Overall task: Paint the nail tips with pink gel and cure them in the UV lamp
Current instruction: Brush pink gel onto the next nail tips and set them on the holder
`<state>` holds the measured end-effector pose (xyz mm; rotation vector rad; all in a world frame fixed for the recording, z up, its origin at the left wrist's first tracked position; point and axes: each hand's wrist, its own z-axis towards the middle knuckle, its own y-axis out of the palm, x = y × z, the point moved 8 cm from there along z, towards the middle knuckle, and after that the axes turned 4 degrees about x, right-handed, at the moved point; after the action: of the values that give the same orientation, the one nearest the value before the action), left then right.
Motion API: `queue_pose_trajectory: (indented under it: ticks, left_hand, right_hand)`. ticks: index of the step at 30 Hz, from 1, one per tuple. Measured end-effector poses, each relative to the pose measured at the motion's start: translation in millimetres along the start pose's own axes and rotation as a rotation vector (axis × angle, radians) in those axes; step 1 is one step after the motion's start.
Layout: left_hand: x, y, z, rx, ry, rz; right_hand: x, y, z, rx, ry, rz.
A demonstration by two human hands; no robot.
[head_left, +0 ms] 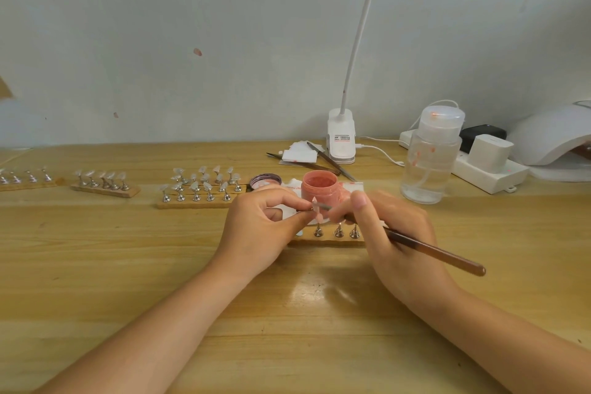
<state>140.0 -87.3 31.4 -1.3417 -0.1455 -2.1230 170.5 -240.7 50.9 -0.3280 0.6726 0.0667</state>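
My left hand (265,227) pinches a small metal holder that carries a pale pink nail tip (317,208). In my right hand (393,233) I grip a brown-handled brush (438,253), and its tip touches the nail tip. An open jar of pink gel (319,187) stands just behind my hands, its lid (265,181) lying to its left. Below my hands lies a wooden strip (332,238) with three bare metal stands. The white UV lamp (556,141) sits at the far right edge of the table.
Wooden strips with clear nail tips on stands (201,189) (104,184) (25,177) line the left of the table. A clear pump bottle (430,157), a power strip (489,169), a clip lamp (341,137), white pads and tweezers (319,160) stand at the back.
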Motion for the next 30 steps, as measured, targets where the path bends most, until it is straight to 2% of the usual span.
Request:
queue_pose_trajectory:
  ticks: [8,14,19,30]
  left_hand:
    - [0.3,-0.8,0.0,0.008,-0.003,0.004]
    - [0.0,-0.3,0.5,0.007,0.006,-0.003]
    - [2.4,0.5,0.0,-0.006,0.025,-0.022]
    - [-2.2,-1.0,1.6,0.014,0.003,-0.014]
  right_hand:
    - [-3.7,-8.2,-0.4,0.043,-0.017,0.083]
    - [1.9,-6.3,0.1,0.031,0.103,0.081]
    - [-4.3,-0.1,-1.5,-0.047,0.001,-0.050]
    - [-7.3,-1.3,-3.5,-0.036,-0.057,-0.006]
